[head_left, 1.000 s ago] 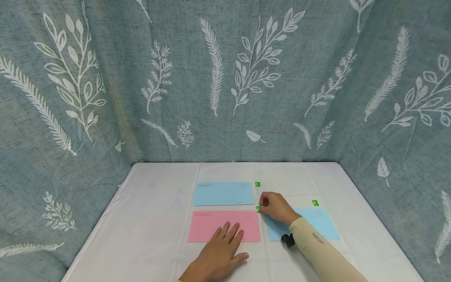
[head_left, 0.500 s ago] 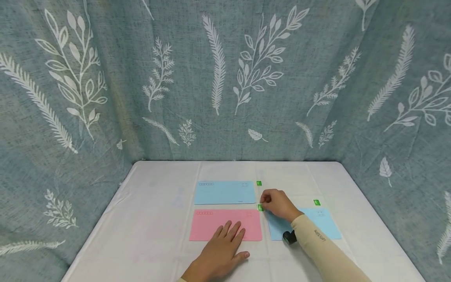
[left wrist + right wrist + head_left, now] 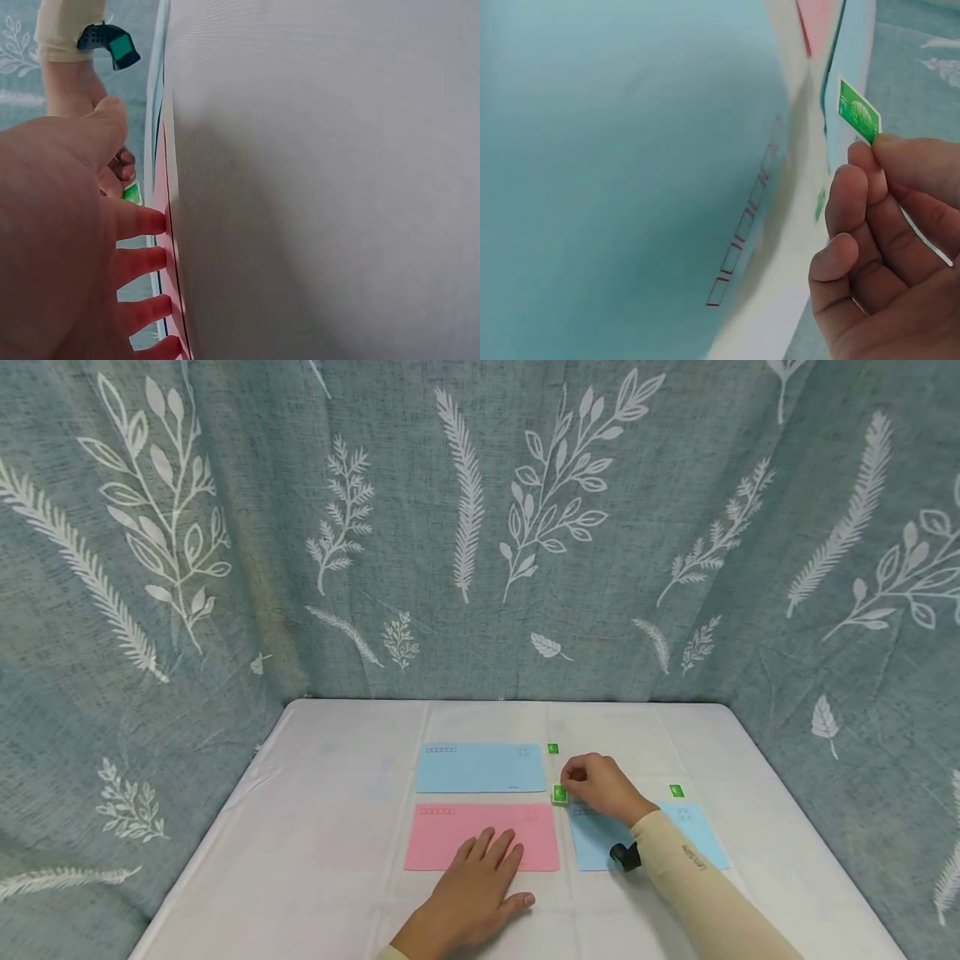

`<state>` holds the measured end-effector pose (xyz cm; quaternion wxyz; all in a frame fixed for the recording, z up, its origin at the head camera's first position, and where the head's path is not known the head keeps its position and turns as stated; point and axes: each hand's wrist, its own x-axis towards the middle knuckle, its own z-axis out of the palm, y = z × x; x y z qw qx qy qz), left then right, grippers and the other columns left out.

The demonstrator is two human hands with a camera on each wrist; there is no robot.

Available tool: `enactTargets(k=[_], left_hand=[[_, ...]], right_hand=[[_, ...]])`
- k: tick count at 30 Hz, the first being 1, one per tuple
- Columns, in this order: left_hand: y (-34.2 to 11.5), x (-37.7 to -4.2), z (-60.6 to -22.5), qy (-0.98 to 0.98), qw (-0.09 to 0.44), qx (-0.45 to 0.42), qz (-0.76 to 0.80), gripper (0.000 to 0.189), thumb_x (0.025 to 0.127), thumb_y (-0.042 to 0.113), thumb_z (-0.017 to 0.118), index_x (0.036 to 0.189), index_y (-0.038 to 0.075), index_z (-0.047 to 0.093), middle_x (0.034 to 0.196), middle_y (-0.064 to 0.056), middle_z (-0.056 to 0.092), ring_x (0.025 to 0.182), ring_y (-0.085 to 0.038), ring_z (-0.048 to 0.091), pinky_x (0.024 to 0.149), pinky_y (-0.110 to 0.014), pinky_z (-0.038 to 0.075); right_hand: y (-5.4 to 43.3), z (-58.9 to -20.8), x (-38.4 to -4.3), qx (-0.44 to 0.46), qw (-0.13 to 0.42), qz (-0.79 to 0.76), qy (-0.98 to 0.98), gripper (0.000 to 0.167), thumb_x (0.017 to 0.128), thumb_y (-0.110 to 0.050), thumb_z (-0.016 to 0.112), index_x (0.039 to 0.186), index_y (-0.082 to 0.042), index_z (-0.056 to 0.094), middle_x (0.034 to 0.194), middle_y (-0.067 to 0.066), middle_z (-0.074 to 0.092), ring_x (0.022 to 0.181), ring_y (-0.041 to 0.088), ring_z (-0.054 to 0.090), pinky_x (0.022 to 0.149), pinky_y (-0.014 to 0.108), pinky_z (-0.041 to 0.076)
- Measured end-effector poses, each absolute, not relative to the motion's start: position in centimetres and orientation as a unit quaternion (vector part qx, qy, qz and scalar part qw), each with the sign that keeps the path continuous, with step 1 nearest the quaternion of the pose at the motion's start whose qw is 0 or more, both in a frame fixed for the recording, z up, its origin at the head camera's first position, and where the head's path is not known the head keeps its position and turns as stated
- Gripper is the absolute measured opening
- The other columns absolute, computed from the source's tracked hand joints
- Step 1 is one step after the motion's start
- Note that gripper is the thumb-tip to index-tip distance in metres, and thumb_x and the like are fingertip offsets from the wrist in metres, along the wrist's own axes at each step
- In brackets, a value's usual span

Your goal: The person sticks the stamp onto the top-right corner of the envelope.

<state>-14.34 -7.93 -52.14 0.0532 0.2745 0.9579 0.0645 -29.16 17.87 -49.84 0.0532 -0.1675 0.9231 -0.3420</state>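
My right hand (image 3: pixel 602 787) pinches a small green postage stamp (image 3: pixel 859 112) by one corner between thumb and finger. In the head view that stamp (image 3: pixel 559 792) shows just right of the pink envelope (image 3: pixel 480 817). The hand is over the left part of a blue envelope (image 3: pixel 705 835) and partly hides it. My left hand (image 3: pixel 474 885) lies with fingers spread on the pink envelope's lower edge. Its fingertips (image 3: pixel 154 222) touch the paper in the left wrist view.
Behind the pink envelope lies another blue envelope (image 3: pixel 480 770). One green stamp (image 3: pixel 552 748) is at its right, and another stamp (image 3: pixel 677 791) sits behind the right blue envelope. A white cloth covers the table (image 3: pixel 315 827). Patterned curtains (image 3: pixel 420 527) hang around it.
The right hand has moved slightly up and to the right in the head view, with the stamp in its fingertips. The left hand stays on the pink envelope.
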Motion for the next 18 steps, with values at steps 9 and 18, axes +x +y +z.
enactTargets(k=[9, 18], left_hand=[[-8.0, -14.5, -52.1, 0.956, 0.038, 0.285, 0.06, 0.075, 0.111, 0.065, 0.042, 0.163, 0.011, 0.05, 0.17, -0.011, 0.042, 0.156, -0.037, 0.037, 0.122, -0.056, 0.034], [-7.9, -14.5, -52.0, 0.958, 0.028, 0.283, 0.041, 0.074, 0.11, 0.067, 0.043, 0.163, 0.015, 0.051, 0.169, -0.008, 0.043, 0.155, -0.034, 0.038, 0.121, -0.054, 0.036]], right_hand=[[16.8, -50.4, -28.9, -0.188, 0.062, -0.366, 0.909, 0.013, 0.103, -0.007, 0.075, 0.091, -0.013, 0.077, 0.083, -0.005, 0.068, 0.077, 0.014, 0.06, 0.069, 0.031, 0.052], [15.2, -51.2, -28.8, -0.226, 0.068, -0.384, 0.893, 0.013, 0.102, -0.007, 0.072, 0.092, -0.011, 0.078, 0.082, -0.006, 0.069, 0.074, 0.011, 0.062, 0.069, 0.03, 0.054]])
